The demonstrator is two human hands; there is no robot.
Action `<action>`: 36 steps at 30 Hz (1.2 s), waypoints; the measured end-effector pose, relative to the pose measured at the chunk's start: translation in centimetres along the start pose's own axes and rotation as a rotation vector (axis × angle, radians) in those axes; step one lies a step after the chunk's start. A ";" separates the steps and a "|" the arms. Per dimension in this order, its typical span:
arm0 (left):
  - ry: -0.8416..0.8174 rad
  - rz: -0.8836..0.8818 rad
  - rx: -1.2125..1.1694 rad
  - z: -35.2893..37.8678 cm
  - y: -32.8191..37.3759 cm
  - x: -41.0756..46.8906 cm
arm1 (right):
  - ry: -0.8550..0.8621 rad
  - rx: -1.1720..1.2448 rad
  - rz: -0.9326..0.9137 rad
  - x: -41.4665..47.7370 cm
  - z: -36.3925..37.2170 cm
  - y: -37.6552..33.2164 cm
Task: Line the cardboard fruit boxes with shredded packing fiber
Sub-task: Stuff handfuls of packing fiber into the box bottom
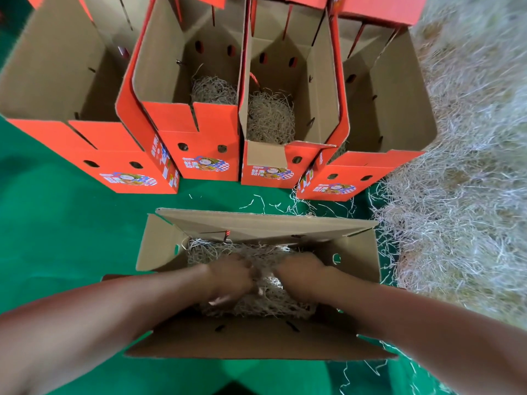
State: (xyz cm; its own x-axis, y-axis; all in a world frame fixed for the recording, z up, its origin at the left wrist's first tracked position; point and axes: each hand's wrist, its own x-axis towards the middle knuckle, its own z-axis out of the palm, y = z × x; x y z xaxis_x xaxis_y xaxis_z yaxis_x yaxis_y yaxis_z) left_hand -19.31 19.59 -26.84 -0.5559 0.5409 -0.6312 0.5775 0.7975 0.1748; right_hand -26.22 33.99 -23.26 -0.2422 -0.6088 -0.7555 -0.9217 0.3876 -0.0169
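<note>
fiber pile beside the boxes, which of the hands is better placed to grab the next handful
Right, probably. The fiber pile lies on the right side, close to the right hand. The left hand would have to cross over the near box.

Fingers (228, 297) motion-blurred; far boxes (185, 67) cropped.

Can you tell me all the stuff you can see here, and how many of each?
open box: one, brown inside, nearest, on the green floor, fiber in its bottom
standing boxes: four, orange outside, in a row behind it; the two middle ones show fiber inside
fiber pile: one, pale straw colour, on the right
green floor: one, with loose strands scattered on it
left hand: one, down in the fiber of the open box
right hand: one, beside it in the same fiber
</note>
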 end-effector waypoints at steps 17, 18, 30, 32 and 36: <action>0.023 -0.209 0.008 -0.8 -0.9 -1.9 | 0.069 0.037 -0.058 1.0 1.1 0.0; -0.097 -0.181 -0.049 -0.6 -0.8 -2.0 | -0.095 0.017 -0.092 1.0 1.5 0.2; -0.415 -0.189 -0.091 -0.3 0.1 -3.6 | -0.285 -0.054 -0.158 -0.6 2.0 -0.7; -0.557 -0.213 -0.200 -0.6 0.2 -4.1 | -0.217 0.058 -0.119 -1.7 0.9 -0.5; -0.078 -0.356 -0.546 -3.7 -0.8 -6.8 | 0.308 0.277 -0.143 -5.9 -3.9 0.0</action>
State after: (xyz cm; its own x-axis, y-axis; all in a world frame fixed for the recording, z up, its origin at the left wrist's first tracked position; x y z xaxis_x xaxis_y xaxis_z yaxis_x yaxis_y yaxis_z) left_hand -18.22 16.32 -19.88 -0.6003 0.2144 -0.7705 -0.0313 0.9564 0.2905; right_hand -26.00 34.93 -16.24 -0.2352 -0.8317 -0.5030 -0.8468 0.4294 -0.3139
